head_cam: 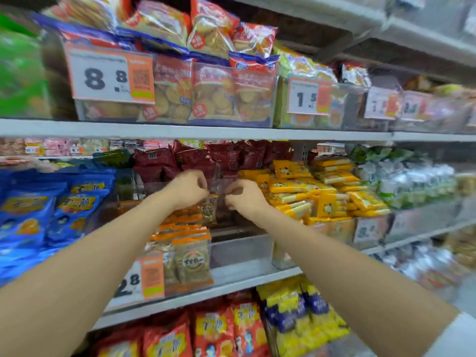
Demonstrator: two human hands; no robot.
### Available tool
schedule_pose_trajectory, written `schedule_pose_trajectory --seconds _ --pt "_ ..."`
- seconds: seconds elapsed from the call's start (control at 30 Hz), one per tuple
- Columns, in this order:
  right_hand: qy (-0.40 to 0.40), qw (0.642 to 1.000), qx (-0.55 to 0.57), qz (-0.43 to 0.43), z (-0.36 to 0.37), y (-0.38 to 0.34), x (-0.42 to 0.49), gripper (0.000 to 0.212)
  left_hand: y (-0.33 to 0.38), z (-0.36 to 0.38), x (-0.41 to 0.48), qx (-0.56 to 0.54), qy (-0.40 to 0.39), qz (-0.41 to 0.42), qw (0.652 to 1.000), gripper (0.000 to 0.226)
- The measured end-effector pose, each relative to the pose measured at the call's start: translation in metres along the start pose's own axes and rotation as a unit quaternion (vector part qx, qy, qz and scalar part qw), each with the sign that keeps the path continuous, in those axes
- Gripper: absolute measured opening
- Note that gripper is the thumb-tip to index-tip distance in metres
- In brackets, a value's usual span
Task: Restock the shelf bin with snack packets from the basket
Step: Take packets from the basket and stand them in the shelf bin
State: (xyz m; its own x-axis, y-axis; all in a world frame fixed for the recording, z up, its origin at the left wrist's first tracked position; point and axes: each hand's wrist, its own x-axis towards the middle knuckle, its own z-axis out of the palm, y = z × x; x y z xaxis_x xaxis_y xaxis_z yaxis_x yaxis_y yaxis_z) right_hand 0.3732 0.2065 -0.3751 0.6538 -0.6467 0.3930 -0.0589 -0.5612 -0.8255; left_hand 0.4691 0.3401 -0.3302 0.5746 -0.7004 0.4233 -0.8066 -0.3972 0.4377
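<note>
Finds both bare forearms stretched up to the middle shelf, over a clear shelf bin [242,249]. Places the left hand [190,188] and the right hand [244,198] near each other at the back of that bin, knuckles up, with a narrow gap between. Records the left fingers [203,193] curled in and bunched at the top edge of an upright snack packet [209,211], tan with a round brown label. Records the right fingers [231,199] likewise curled, tips just beside the same packet's right side. Cannot confirm, through the motion blur, a true pinch on the packet as against mere contact, for either hand.

Locates the packet at the rear end of a row of orange-topped packets [185,228] standing upright along the bin's left half. Notes a price tag [140,279] reading 2.8 at the bin's front left.

Notes dark red packets [193,158] heaped behind the hands, yellow packets [296,188] stacked to the right and blue bags [51,202] to the left. Logs, on the shelf above, biscuit bags [213,96] in a clear bin beside an 8.8 tag [110,76]. Logs, on the shelf below, red bags [213,331] and yellow-and-blue packets [304,307]. Notes a white sleeve [458,336] at the right upper arm.
</note>
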Motion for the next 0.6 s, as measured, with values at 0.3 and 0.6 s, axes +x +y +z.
schedule_pose_trajectory --seconds 0.3,0.6 --pt "0.121 0.987 -0.095 -0.053 -0.093 0.038 -0.144 0.005 0.082 0.059 -0.106 -0.101 -0.108 0.032 0.989 0.018" --pt "0.088 0.971 -0.141 0.171 -0.162 0.208 -0.283 0.01 0.142 0.264 -0.205 -0.201 -0.307 -0.026 0.93 0.026"
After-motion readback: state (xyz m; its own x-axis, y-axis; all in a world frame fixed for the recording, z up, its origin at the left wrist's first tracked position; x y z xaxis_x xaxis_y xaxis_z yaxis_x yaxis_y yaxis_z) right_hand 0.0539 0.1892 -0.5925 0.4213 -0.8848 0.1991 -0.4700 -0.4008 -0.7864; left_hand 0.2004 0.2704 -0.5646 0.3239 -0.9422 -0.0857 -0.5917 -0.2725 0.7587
